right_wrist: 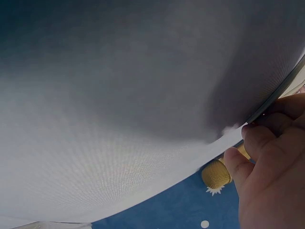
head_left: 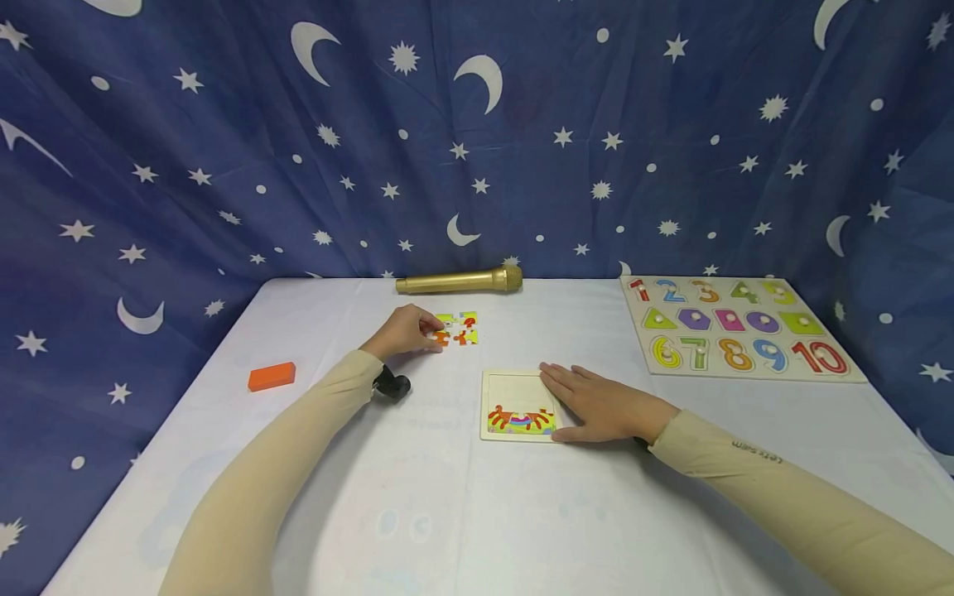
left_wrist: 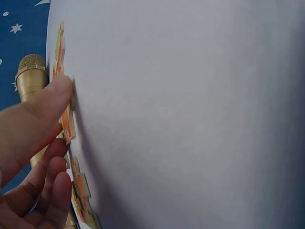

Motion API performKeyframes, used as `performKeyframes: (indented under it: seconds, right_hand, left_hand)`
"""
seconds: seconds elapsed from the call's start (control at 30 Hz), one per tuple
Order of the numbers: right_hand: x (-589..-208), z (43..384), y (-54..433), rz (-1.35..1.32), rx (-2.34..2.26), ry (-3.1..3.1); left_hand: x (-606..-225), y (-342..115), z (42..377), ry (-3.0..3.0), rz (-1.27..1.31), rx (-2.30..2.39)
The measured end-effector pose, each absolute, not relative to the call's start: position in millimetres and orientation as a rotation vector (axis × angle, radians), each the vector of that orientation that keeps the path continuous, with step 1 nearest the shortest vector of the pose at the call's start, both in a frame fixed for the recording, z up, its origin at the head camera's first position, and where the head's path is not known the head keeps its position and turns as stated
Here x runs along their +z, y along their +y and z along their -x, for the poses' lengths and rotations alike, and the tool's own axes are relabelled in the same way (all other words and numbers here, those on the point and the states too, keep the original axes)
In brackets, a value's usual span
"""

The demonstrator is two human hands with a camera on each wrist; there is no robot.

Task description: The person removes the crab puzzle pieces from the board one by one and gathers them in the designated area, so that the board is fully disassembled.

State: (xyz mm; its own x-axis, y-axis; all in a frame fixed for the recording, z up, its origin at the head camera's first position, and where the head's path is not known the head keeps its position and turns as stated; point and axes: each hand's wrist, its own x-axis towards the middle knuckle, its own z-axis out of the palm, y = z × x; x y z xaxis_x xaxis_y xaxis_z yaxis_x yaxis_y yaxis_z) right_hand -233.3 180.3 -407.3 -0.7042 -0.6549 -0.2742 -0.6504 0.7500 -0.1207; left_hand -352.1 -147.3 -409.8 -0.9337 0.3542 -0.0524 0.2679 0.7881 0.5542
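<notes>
Midway across the tabletop (head_left: 425,513), the right hand (head_left: 605,407) rests straight-fingered on the right rim of the puzzle tray (head_left: 522,389). Toward the back edge, the left hand (head_left: 405,331) touches loose pieces (head_left: 468,319); whether gripping, I cannot tell. Picking seems underway; next calls for a secure lift.

Number board (head_left: 714,372), right side of bench (head_left: 432,530): top row, left to right, red 1 (head_left: 639,290), blue 2 (head_left: 671,291), orange 3 (head_left: 705,291), green 4 (head_left: 744,290), yellow 5 (head_left: 779,293); bottom row, left to right, yellow 6 (head_left: 666,353), green 7 (head_left: 697,353), orange 8 (head_left: 735,354), blue 9 (head_left: 769,356), red 10 (head_left: 820,358); right sleeve (head_left: 790,488): small dark lettering (head_left: 756,451), upside down in head view; seems to begin "Lets", following letters too small to read surely.
</notes>
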Motion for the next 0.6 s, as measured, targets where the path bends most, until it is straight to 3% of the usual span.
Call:
performKeyframes:
  seconds: [0.4,0.6]
  right_hand:
    - [-408.3,234.7,179.5,1.022,-0.02,2.651]
    - [-408.5,234.5,180.6,1.05,-0.02,2.652]
  left_hand:
    - [-409.5,-147.6,349.5,2.859,-0.522,0.876]
    - [-397.9,-132.6,332.8,2.854,-0.679,0.898]
